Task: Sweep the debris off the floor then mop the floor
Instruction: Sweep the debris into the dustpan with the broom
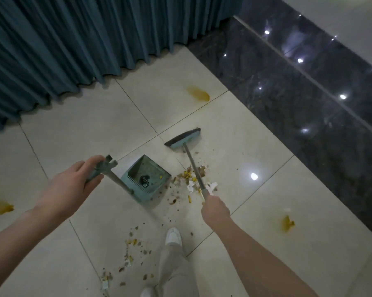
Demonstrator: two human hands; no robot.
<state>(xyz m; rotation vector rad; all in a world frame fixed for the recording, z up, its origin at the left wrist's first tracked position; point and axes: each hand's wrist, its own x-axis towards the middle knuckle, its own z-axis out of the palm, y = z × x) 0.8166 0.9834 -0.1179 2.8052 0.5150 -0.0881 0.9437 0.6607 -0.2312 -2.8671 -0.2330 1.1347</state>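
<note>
My left hand (73, 185) grips the top of the handle of a teal long-handled dustpan (147, 179), which stands on the pale tiled floor with dark bits inside. My right hand (215, 209) is closed around the grey handle of a teal broom (184, 138). The broom head rests on the floor beyond a pile of debris (190, 179): yellow peel bits, brown crumbs and white paper scraps, just right of the dustpan mouth. A second trail of debris (131, 251) lies near my feet.
Yellow liquid stains mark the floor at the far centre (199, 94), the left edge (0, 207) and the right (287, 224). A teal curtain (73, 43) hangs along the back. A glossy dark stone border (298, 93) runs on the right. My white shoe (174, 235) stands below the dustpan.
</note>
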